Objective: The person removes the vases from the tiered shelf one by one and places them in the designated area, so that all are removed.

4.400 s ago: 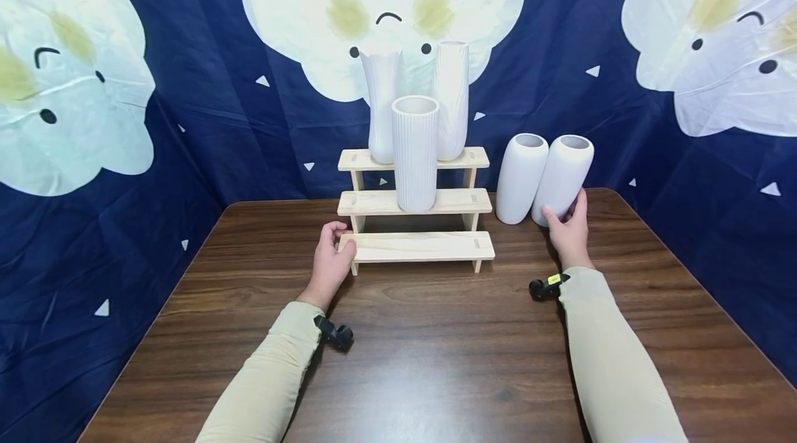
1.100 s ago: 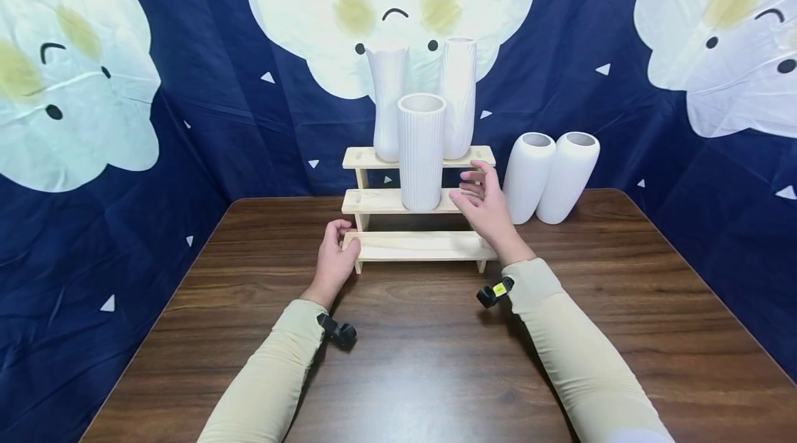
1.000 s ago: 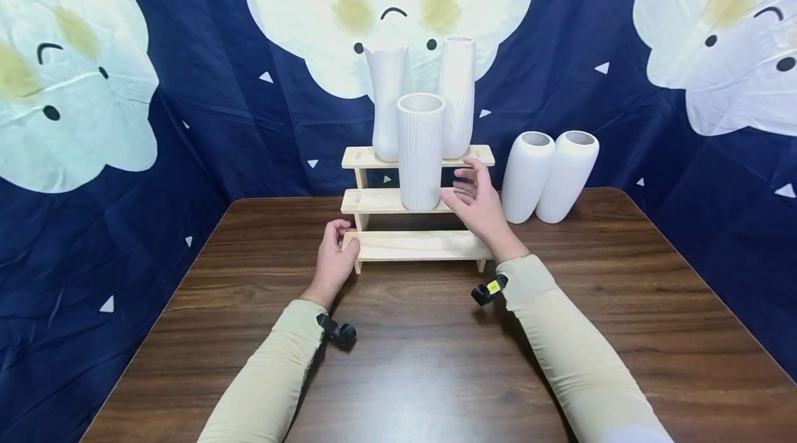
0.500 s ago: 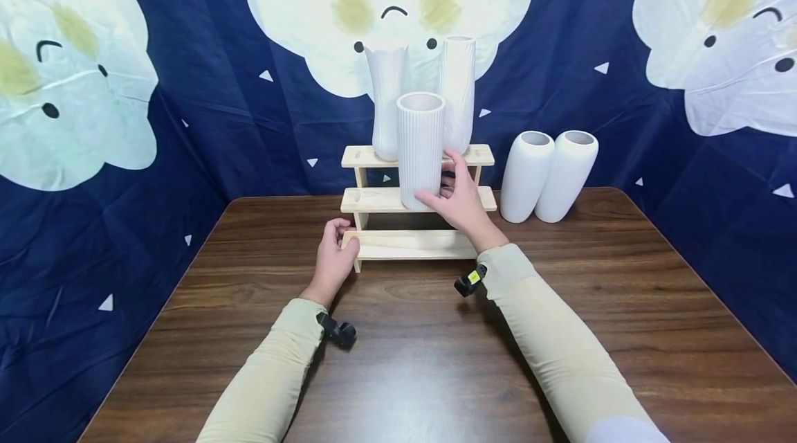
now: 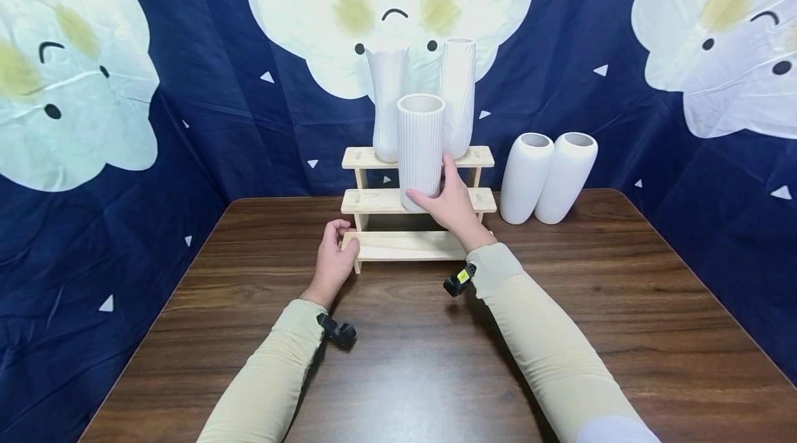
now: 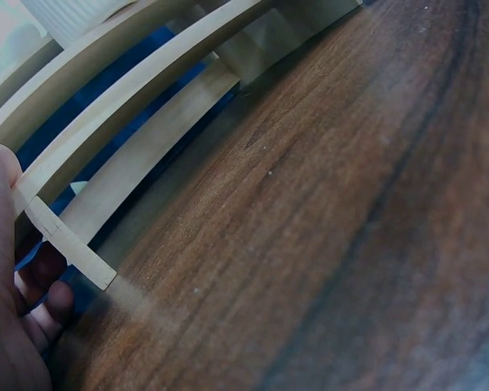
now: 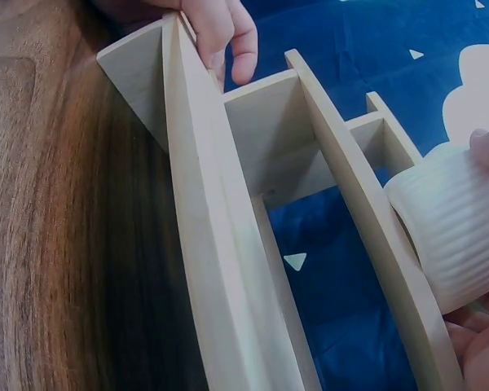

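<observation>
A ribbed white vase (image 5: 420,145) stands upright on the middle step of a three-step wooden rack (image 5: 380,201). My right hand (image 5: 453,209) grips its lower part from the right, thumb across the front and fingers behind. The right wrist view shows the vase's base (image 7: 448,232) at the step, with the thumb and fingers on either side. My left hand (image 5: 336,254) holds the left end of the lowest step (image 5: 405,246), thumb on top. In the left wrist view its curled fingers (image 6: 57,301) reach around the rack's end.
On the top step behind stand a flared white vase (image 5: 387,104) and a tall textured vase (image 5: 459,97). Right of the rack, two smooth white vases (image 5: 526,180) (image 5: 565,180) stand side by side on the brown table (image 5: 398,353). A blue cloud-patterned cloth (image 5: 205,83) hangs behind.
My right hand has left the smooth vases at the right, moved left to the rack and closed around the ribbed vase. The left hand has kept its hold on the lowest step.
</observation>
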A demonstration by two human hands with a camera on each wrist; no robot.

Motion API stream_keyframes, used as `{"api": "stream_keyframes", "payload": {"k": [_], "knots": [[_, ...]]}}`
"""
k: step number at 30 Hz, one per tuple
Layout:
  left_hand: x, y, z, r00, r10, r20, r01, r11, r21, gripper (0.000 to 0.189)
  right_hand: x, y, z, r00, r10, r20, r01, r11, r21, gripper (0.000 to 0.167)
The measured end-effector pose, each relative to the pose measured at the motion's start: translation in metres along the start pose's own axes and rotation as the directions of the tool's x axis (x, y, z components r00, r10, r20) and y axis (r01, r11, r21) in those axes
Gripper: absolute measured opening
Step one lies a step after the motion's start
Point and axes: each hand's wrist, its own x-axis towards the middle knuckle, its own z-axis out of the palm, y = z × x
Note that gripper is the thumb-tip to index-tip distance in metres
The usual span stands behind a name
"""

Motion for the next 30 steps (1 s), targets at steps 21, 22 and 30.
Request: {"api": "stream_keyframes", "payload": {"k": [21,22,30], "knots": [[0.001,-0.002,0.000,1.000,0.015,-0.010,-0.015,1.000,0.005,0.037,-0.018,-0.007,-0.008,1.000,-0.004,0.012,0.004,1.000,0.006,0.092],[0.001,-0.002,0.000,1.000,0.012,-0.011,-0.012,1.000,0.004,0.037,-0.019,-0.008,-0.009,1.000,-0.001,0.015,0.001,1.000,-0.004,0.092],[0.000,-0.003,-0.001,1.000,0.006,0.003,-0.006,1.000,0.002,0.037,-0.033,-0.017,-0.018,0.998,0.026,0.053,-0.025,0.999,-0.020,0.096]]}}
